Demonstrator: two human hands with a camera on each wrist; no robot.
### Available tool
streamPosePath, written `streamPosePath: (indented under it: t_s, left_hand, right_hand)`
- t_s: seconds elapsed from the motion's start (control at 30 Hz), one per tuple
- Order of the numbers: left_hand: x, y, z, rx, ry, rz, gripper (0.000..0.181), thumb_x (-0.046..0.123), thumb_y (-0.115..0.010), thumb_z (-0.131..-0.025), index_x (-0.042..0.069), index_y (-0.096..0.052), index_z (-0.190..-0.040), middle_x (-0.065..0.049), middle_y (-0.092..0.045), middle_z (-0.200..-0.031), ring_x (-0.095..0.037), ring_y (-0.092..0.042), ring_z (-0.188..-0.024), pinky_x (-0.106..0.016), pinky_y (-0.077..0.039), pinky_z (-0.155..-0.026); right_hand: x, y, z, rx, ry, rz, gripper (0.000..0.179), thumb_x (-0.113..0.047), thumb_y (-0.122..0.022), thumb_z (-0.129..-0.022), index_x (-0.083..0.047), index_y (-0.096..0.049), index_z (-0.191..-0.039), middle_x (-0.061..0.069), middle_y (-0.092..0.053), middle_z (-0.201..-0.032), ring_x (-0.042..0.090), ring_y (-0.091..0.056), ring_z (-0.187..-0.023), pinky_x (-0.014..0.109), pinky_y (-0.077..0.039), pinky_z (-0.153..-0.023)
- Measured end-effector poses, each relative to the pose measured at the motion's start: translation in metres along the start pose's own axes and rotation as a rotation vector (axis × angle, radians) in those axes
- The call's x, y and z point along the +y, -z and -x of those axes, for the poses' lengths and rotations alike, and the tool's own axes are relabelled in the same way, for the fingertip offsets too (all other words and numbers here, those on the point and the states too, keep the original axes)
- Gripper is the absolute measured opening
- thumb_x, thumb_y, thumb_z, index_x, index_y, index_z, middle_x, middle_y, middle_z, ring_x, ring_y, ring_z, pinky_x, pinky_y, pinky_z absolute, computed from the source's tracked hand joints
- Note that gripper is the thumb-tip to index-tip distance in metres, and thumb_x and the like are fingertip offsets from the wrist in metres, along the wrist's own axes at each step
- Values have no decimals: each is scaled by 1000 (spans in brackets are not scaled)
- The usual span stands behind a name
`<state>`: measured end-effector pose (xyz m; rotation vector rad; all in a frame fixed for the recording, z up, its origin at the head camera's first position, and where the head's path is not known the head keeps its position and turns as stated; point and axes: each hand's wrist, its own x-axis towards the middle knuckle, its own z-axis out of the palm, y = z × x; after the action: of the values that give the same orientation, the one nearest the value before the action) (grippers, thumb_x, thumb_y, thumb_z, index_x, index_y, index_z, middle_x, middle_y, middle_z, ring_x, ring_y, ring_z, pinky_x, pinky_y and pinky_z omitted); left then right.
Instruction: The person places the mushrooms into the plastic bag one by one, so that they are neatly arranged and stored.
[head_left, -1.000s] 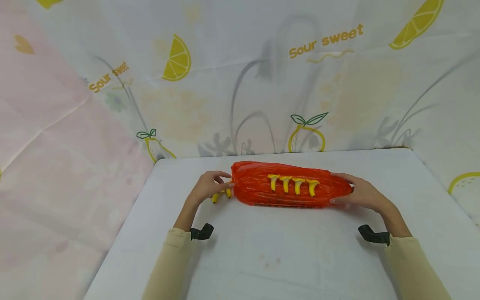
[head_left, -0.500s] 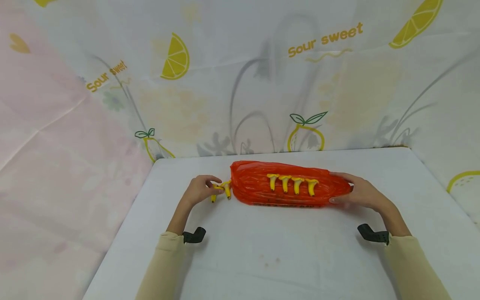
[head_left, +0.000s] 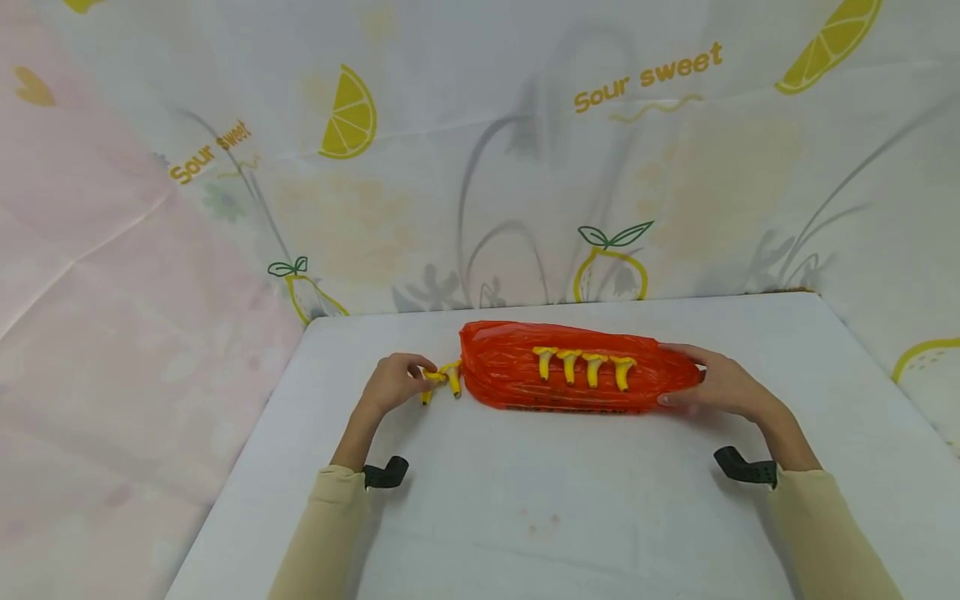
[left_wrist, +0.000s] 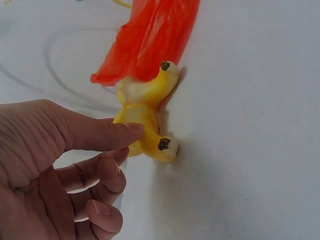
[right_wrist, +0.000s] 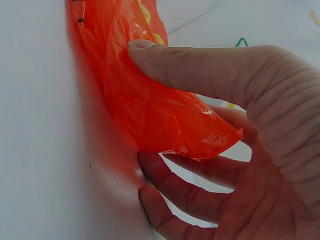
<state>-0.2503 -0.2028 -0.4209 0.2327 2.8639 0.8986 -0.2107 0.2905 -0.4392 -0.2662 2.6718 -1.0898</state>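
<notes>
A long red plastic bag lies across the white table with several small yellow toy bananas in a row on top. Off its left end are two more of them, side by side. My left hand pinches the outer toy banana between thumb and index finger, while the other fingers curl below it. The inner toy banana sits against the bag's end. My right hand holds the bag's right end, thumb on the near side and fingers behind; in the right wrist view the bag's tip shows between them.
The white table extends in front of the bag and to both sides. A printed cloth with lemon drawings hangs right behind its back edge. Each wrist carries a black mount.
My left hand has moved left, away from the bag's left end, onto the outer toy banana. The right hand and the bag stay in place; the head view shifts slightly.
</notes>
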Motion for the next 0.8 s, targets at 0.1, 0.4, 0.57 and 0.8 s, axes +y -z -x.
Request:
streamPosePath:
  t_s: [0.1,0.4,0.57,0.8]
  left_hand:
    - [-3,-1,0,18,-1,-22,21,11,-71,-87,7,-75,-107,-6,-62,-85,-23,-52,-77,-30,-44,-62]
    - [-8,5,4,44,13,-42,19,13,-71,-87,9,-76,-105,-6,-63,-86,-23,-52,-78,-31,-42,-61]
    - [-4,13,8,72,-1,-31,19,14,-71,-88,8,-76,-105,-7,-64,-86,-25,-53,-79,-32,-42,-62]
    - [-1,18,10,95,-8,15,21,16,-73,-87,8,-76,-106,-8,-65,-88,-25,-54,-80,-32,-42,-62]
  right_hand:
    - [0,0,0,-1,3,-1,87,-42,-79,-81,-7,-39,-150,29,-36,-147,48,-36,-127,64,-44,-91]
    - [-1,0,0,0,-4,-4,87,-42,-79,-80,-7,-38,-150,29,-35,-147,48,-35,-127,63,-45,-90]
    - [-1,0,1,3,-1,-4,87,-42,-78,-80,-7,-38,-150,29,-36,-147,48,-35,-127,62,-46,-89]
    - [-1,-1,1,3,0,-1,87,-42,-78,-81,-7,-38,-150,29,-36,-147,48,-35,-127,62,-46,-90]
